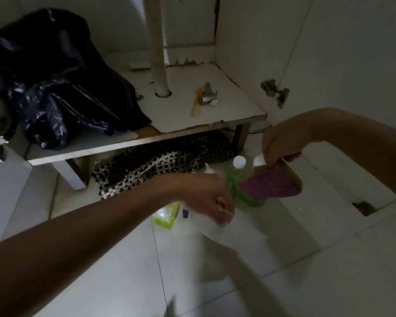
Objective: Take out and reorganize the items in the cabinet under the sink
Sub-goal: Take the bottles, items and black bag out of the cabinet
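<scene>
Your right hand point(281, 145) is curled at the fingertips and pinches the upper edge of a purple scrub pad point(269, 187), which hangs just below it over the tiled floor point(306, 271). Under the pad, and partly hidden by it, stands a green bottle point(234, 181) with a white cap; a second white cap point(258, 160) shows right against your right fingers, but whether they touch it cannot be told.

Your left hand point(212, 197) reaches across in front of you, its fingers bent downward close beside the green bottle. It is blurred, and you cannot tell from here whether it holds anything or only touches the pale blurred object beneath it. Just left of and below that hand lies a yellow-green packet point(166, 216) on the floor, with a small blue cap point(185, 213) beside it.

Beyond both hands the open cabinet shows its shelf point(192, 110). Far to the left of your left hand a heap of black plastic bags point(55, 88) sits on it; above your hands a white drain pipe point(158, 53) passes through the shelf, with a few small metal fittings point(205, 98) lying near it. A black-and-white woven mat point(158, 163) is tucked under the shelf.
</scene>
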Tool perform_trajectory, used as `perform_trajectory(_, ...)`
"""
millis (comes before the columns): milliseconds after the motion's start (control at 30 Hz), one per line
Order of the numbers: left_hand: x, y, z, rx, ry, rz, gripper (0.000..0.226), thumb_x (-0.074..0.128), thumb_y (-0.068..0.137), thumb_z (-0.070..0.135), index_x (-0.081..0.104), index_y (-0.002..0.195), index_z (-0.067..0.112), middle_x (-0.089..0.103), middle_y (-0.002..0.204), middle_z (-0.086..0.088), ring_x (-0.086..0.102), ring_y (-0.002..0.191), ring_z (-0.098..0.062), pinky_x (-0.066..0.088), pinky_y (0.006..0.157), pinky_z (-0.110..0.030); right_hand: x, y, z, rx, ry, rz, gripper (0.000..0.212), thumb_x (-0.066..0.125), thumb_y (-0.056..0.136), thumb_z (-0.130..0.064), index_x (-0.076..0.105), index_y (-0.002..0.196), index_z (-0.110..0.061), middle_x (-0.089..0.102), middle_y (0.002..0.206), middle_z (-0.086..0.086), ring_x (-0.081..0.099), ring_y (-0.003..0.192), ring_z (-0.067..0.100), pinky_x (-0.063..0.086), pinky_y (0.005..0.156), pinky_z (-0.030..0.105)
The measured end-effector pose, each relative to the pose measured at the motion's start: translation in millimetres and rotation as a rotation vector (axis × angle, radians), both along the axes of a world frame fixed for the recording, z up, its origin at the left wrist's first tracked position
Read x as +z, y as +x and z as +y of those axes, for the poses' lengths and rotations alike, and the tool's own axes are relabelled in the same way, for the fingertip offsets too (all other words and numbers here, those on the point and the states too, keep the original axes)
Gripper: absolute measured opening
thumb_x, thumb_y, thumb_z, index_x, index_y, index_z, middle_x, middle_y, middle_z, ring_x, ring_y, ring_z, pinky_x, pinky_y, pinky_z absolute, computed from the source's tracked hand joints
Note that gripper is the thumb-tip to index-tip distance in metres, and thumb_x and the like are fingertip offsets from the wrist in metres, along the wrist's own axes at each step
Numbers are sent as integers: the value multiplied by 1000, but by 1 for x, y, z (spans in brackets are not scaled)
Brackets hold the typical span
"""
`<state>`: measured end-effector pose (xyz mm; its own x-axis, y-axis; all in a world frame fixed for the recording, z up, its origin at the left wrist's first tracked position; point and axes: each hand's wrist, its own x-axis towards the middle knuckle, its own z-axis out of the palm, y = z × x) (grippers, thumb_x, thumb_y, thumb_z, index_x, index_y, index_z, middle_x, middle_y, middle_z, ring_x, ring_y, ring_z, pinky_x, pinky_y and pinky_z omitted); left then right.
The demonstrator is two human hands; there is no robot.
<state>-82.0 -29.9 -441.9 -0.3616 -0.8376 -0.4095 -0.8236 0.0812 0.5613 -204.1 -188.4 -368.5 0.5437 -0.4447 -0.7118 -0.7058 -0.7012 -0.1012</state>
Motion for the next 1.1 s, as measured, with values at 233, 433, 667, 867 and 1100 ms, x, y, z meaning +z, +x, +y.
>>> perform_trajectory(233, -111, -22, 37, -35, -120, -264, 28, 51, 91, 14, 67, 114, 16, 69, 114, -4, 60, 108, -23, 49, 85, -34, -162, -35, 26, 122, -115, 74, 40, 49, 90, -48, 66, 89, -11, 62, 77, 4, 60, 74, 20, 48, 68, 24)
perform_trajectory(433, -155, -10, 58, -60, -13, -417, 34, 43, 95, 17, 57, 126, 17, 63, 121, -13, 55, 114, -33, 47, 92, -39, -228, -64, 45, 106, -169, -91, 33, 40, 99, -28, 54, 125, -14, 58, 125, 5, 58, 113, 20, 43, 88, 24)
perform_trajectory(667, -138, -1, 39, -28, 39, -371, 47, 53, 94, 37, 47, 137, 22, 56, 132, -6, 51, 121, -23, 44, 97, -36, -198, -35, 25, 180, -9, 17, 4, 58, 88, -21, 58, 88, -17, 46, 69, -4, 43, 58, 8, 42, 60, 25)
perform_trajectory(867, -69, 46, -31, 307, -372, -385, 22, 53, 91, 30, 68, 106, 21, 73, 98, -1, 67, 92, -20, 48, 75, -28, -56, 29, -2, 233, 115, -202, 22, 55, 91, -19, 67, 77, -9, 67, 69, 1, 58, 54, 11, 48, 57, 21)
perform_trajectory(1100, -32, 129, -110, 977, -622, -288, 19, 61, 89, 23, 74, 94, 11, 73, 96, -10, 66, 90, -25, 46, 78, -26, -24, 77, -101, -40, -192, -750, 8, 65, 85, -21, 67, 79, -17, 61, 76, -7, 55, 63, 4, 40, 54, 15)
